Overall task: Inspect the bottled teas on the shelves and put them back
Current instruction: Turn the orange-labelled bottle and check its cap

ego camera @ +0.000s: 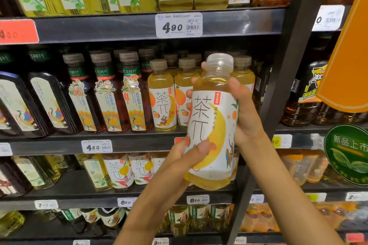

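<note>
Person holds one tea bottle [212, 125] off the shelf, in front of the middle shelf's right end, near the dark upright post [278, 95]. Bottle is upright, tilted slightly, label facing the camera, clear cap on top.

Left hand [185, 157] grips the lower part of the bottle, thumb laid across the label near the bottom. Right hand [245, 113] wraps the upper body from behind, fingertips [194, 80] showing round the left side at the shoulder. Both hands closed round the bottle, neither free.

Likely step: inspection, with put-back pending. Matching bottles [162, 95] stand at the right end of the middle shelf [139, 145], just behind the held one. Whether there's a gap there is hidden by the bottle and the right hand.

To do it well:
- Turn the bottle with the right hand and steady the base with the left; the back and sides of the label aren't visible yet.
- Check that the cap is seated, and check the liquid: pale yellow, looks clear from here.
- Move the left thumb, which covers part of the label.
- Return it to the same row, label out, base flat on the shelf, not on the brown tea bottles [103, 93] to the left.
- Risk: knocking the front-row neighbours on the way in, so go in straight and low under the shelf edge above [119, 26].
</note>
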